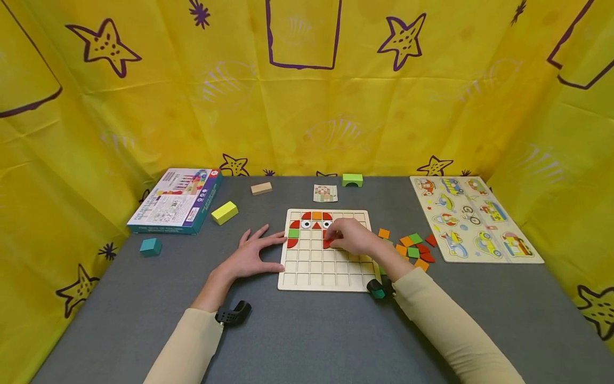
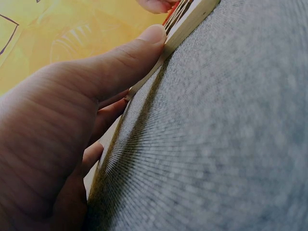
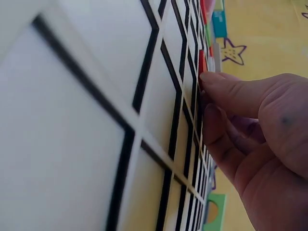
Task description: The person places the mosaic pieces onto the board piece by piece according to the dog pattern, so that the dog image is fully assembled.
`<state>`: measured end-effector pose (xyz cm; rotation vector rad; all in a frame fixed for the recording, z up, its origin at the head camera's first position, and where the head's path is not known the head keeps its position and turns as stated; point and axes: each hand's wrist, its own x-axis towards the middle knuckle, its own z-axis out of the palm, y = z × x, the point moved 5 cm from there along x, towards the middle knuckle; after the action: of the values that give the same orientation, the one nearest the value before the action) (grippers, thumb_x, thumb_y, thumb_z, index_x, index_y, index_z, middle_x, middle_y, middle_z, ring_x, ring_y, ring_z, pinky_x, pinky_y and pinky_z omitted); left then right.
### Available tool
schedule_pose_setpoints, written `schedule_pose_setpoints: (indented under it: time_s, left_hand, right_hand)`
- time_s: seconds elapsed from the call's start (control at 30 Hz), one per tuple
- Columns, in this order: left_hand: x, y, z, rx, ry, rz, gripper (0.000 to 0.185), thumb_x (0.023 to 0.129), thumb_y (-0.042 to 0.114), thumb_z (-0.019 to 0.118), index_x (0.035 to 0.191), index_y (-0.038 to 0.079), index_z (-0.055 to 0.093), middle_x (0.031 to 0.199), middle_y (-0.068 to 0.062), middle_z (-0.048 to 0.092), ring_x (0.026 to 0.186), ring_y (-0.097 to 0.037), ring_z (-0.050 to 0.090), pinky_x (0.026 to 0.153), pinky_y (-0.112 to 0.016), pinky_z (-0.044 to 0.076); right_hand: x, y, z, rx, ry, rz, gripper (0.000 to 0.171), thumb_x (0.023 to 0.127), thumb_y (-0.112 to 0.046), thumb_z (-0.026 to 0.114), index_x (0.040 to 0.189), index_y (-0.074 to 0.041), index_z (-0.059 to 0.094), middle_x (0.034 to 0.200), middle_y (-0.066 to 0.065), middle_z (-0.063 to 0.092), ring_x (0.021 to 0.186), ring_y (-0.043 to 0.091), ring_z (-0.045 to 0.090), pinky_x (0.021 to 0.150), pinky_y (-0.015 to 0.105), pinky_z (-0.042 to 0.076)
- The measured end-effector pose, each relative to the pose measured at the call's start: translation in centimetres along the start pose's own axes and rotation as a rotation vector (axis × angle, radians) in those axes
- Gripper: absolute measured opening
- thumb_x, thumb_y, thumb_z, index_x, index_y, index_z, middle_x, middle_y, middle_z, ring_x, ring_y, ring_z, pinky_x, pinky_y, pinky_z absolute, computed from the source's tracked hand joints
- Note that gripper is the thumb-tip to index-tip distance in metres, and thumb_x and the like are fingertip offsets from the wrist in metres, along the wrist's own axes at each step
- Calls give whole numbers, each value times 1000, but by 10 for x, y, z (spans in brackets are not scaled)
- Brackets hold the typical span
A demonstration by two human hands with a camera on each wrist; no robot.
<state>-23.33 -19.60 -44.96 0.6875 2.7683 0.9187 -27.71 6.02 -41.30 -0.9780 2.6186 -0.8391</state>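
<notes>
A wooden grid board (image 1: 307,274) lies flat on the grey table. In its upper rows sit red, green and orange tiles and two eye tiles, with a red triangle (image 1: 316,225) between the eyes. My left hand (image 1: 251,256), fingers spread, touches the board's left edge; the left wrist view has the thumb (image 2: 130,55) against the side of the wood. Over the board's upper right part, my right hand (image 1: 352,237) pinches a red tile (image 3: 201,62) at the grid, thumb and fingertips together. Part of that tile is hidden behind the fingers.
Loose orange, green and red tiles (image 1: 413,253) lie right of the board. A small pattern card (image 1: 325,193) and a green arch block (image 1: 352,180) are behind it. To the left are a box (image 1: 172,197), yellow block (image 1: 224,212) and teal block (image 1: 151,247); a picture puzzle (image 1: 460,200) lies far right.
</notes>
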Motion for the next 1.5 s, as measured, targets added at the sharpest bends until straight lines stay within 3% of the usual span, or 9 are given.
schedule_pose_setpoints:
  time_s: [0.17, 0.37, 0.63, 1.07, 1.5]
  left_hand:
    - [1, 1, 0, -1, 2, 4, 76, 83, 50, 81, 147, 18, 56, 158, 2, 41, 152, -36, 10, 114, -64, -9]
    - [0, 1, 1, -3, -6, 1, 76, 83, 51, 80, 147, 18, 55, 159, 2, 40, 152, -36, 9, 114, -63, -9]
    - [0, 0, 0, 1, 0, -1, 77, 83, 51, 80, 148, 18, 55, 158, 2, 40, 152, -37, 9, 114, -64, -9]
    - [-1, 1, 0, -3, 6, 13, 76, 83, 51, 80, 147, 18, 56, 158, 1, 41, 152, -38, 10, 114, -64, -9]
    - [-1, -1, 0, 1, 15, 31, 75, 83, 51, 80, 147, 19, 56, 158, 1, 42, 152, -39, 11, 114, -65, -8]
  right_hand:
    - [-1, -3, -1, -14, 7, -21, 10, 91, -2, 74, 101, -5, 75, 96, 1, 68, 85, 17, 59, 81, 34, 51]
    - [-7, 3, -7, 50, 37, -9, 15, 91, -4, 74, 106, -5, 74, 98, 3, 68, 86, 18, 60, 81, 35, 52]
    - [-25, 27, -28, 117, 102, 56, 21, 92, -7, 74, 112, -5, 72, 103, 6, 68, 86, 19, 62, 78, 37, 52]
    - [-71, 75, -69, 85, 205, 141, 26, 94, -8, 72, 119, 1, 69, 110, 14, 68, 95, 29, 64, 82, 45, 54]
    - [-80, 103, -68, 70, 188, 232, 24, 95, -10, 72, 116, 1, 69, 108, 14, 68, 94, 30, 64, 76, 41, 53]
